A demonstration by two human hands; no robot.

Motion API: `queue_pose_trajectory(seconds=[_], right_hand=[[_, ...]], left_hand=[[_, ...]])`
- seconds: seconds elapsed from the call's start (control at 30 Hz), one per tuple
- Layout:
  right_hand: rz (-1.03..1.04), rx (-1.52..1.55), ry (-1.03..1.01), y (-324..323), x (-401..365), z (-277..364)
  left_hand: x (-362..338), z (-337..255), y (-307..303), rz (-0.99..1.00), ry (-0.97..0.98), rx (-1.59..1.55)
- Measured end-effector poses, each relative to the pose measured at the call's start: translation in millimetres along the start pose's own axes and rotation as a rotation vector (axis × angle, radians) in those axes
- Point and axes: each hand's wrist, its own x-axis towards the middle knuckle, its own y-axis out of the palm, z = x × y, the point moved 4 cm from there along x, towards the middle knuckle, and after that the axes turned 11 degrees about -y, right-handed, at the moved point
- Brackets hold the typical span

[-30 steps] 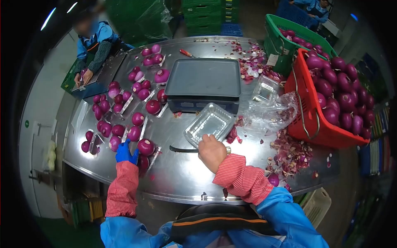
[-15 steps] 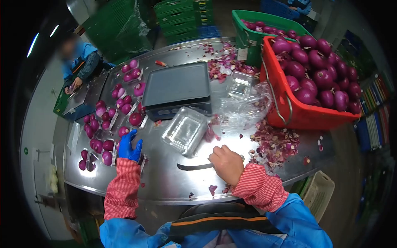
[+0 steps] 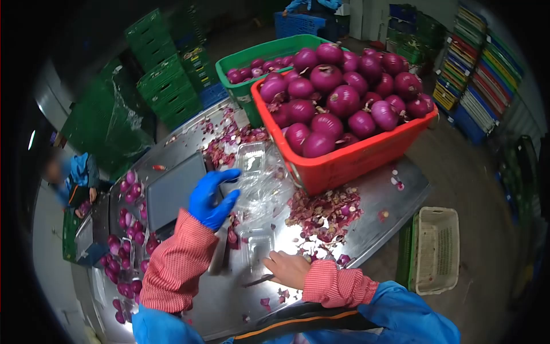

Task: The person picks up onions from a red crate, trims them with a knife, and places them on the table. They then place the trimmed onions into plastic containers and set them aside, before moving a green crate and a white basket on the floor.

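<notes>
My left hand (image 3: pixel 213 199), in a blue glove, is raised over the metal table (image 3: pixel 226 307) beside the grey scale tray (image 3: pixel 172 195). Its fingers are spread from the thumb with nothing between them. Below and to the right, my bare right hand (image 3: pixel 288 269) is closed on a knife (image 3: pixel 260 281), whose dark blade points left. A clear plastic tray (image 3: pixel 256 246) sits just beyond that hand. Another clear tray (image 3: pixel 251 157) rests farther back near crumpled plastic film (image 3: pixel 260 195). Red onions (image 3: pixel 345 101) heap above the rim of a red crate (image 3: pixel 366 156).
A green crate (image 3: pixel 243 94) of onions stands behind the red one. Onion skins (image 3: pixel 323 215) litter the right side. Packed onions (image 3: pixel 117 252) line the left. A pale basket (image 3: pixel 437 252) stands off the table at right. Another person (image 3: pixel 80 178) works at far left.
The view has swung right toward the crates. My left hand has left the packed onions and moved right, past the scale. The right hand still holds the knife.
</notes>
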Motion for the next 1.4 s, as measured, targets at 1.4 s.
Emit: queue_pose_trajectory(seconds=[1.4], right_hand=[[-0.468,-0.29,0.001,-171,-80,-29]], left_hand=[[-96,-52,135,0.47,-0.75,-1.461]])
